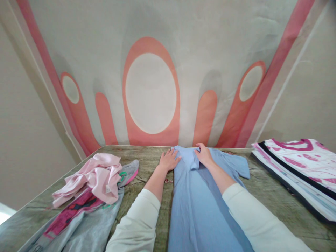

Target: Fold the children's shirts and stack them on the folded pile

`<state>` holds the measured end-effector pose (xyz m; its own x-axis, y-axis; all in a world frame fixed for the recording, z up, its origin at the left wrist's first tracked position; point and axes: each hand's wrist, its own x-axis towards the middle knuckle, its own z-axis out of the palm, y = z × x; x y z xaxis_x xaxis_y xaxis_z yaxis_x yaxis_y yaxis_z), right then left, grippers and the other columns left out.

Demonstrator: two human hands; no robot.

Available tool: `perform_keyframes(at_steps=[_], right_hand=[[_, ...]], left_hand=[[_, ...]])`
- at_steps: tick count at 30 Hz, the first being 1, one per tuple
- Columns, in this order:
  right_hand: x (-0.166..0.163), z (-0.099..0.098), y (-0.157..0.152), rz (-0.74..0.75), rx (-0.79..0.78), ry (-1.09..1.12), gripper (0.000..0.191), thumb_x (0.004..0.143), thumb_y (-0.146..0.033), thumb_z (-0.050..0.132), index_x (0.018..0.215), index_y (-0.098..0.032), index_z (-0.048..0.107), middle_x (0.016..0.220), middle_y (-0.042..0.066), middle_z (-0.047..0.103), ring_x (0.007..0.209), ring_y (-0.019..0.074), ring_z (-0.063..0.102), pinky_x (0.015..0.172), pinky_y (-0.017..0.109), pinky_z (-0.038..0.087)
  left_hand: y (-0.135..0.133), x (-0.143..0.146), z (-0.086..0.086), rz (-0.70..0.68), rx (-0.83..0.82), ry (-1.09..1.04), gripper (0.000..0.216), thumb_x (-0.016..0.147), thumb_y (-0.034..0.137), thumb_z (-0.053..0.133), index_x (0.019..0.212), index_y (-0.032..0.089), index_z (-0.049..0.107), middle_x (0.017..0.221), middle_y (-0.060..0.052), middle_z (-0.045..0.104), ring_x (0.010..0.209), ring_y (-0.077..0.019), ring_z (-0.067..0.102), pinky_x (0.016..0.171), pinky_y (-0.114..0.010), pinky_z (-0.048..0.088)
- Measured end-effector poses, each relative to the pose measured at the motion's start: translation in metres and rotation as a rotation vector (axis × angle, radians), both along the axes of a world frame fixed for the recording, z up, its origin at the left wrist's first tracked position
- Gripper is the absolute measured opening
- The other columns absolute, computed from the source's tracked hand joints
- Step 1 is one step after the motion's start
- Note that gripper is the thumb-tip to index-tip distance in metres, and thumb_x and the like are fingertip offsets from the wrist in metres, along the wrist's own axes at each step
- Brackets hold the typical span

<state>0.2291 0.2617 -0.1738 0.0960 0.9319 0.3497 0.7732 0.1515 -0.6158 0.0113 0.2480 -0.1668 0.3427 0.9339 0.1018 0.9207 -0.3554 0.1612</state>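
Observation:
A light blue T-shirt [195, 199] lies spread lengthwise on the wooden table [147, 164], its collar end toward the far edge. My left hand [168, 160] rests flat on the shirt's left shoulder edge, fingers stretched out. My right hand [203, 154] sits near the collar with its fingers curled on a fold of the blue cloth, a sleeve folded inward beside it. The shirt's other short sleeve [237, 166] sticks out to the right. Both my forearms wear cream sleeves.
A crumpled pink garment [97, 178] lies on a grey and pink one [86, 217] at the left. A stack of folded white, pink and black clothes [299, 171] sits at the right. A pink-patterned cloth [151, 91] hangs behind the table.

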Motion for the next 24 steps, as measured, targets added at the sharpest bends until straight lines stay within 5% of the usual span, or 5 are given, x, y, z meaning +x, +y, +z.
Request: perform_keyframes(at_steps=[7, 17, 24], right_hand=[[0.0, 0.003, -0.009, 0.041, -0.05, 0.04, 0.044, 0.079, -0.025, 0.054, 0.119, -0.009, 0.044, 0.105, 0.015, 0.061, 0.098, 0.0214, 0.057, 0.086, 0.033, 0.041], [0.002, 0.001, -0.045, 0.22, -0.1, 0.137, 0.066, 0.068, -0.031, 0.064, 0.125, -0.014, 0.035, 0.118, 0.015, 0.052, 0.084, 0.017, 0.059, 0.077, 0.032, 0.046], [0.006, -0.01, -0.046, 0.145, 0.035, 0.131, 0.051, 0.069, -0.016, 0.055, 0.118, -0.015, 0.042, 0.121, 0.012, 0.045, 0.062, 0.0079, 0.054, 0.076, 0.032, 0.048]], left_hand=[[0.001, -0.001, -0.003, 0.026, 0.008, -0.005, 0.056, 0.09, 0.053, 0.02, 0.138, 0.026, 0.027, 0.147, -0.003, 0.022, 0.134, -0.0267, 0.019, 0.106, -0.052, 0.013], [0.001, 0.001, -0.005, 0.047, 0.031, -0.037, 0.052, 0.091, 0.045, 0.021, 0.138, 0.024, 0.029, 0.146, -0.003, 0.024, 0.133, -0.0247, 0.02, 0.106, -0.05, 0.013], [-0.002, 0.001, 0.001, 0.057, 0.072, -0.055, 0.047, 0.091, 0.035, 0.029, 0.135, 0.02, 0.032, 0.141, -0.008, 0.035, 0.13, -0.0247, 0.028, 0.104, -0.047, 0.02]])
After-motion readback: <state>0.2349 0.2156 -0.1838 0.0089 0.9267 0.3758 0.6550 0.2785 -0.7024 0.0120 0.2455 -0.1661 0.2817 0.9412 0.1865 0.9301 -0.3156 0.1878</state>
